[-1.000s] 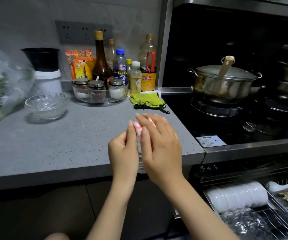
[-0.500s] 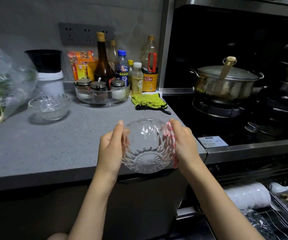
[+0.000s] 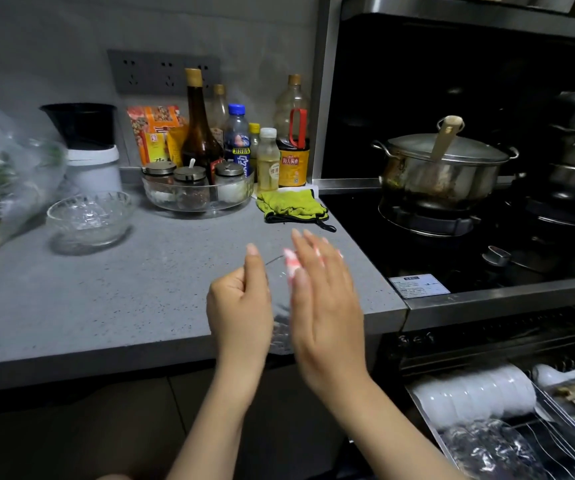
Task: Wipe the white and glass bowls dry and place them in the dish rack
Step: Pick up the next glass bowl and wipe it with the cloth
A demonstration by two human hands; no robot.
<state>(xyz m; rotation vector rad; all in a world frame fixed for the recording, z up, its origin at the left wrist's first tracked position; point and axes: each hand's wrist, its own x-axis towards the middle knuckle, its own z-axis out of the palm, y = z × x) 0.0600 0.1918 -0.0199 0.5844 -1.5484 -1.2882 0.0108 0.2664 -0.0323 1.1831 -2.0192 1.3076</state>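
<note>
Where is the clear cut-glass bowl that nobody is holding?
In the head view, the clear cut-glass bowl stands on the grey countertop at the left, in front of the white canister, beside the bagged greens.

left hand [image 3: 239, 306] curled, right hand [image 3: 326, 306] flat

Matt speckled countertop [image 3: 106, 306], clear glass bowl [image 3: 281, 332] (faceted, seemingly), glossy metal pot [image 3: 452, 178].

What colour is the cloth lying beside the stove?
The cloth is yellow-green with black edging; head view.
</note>
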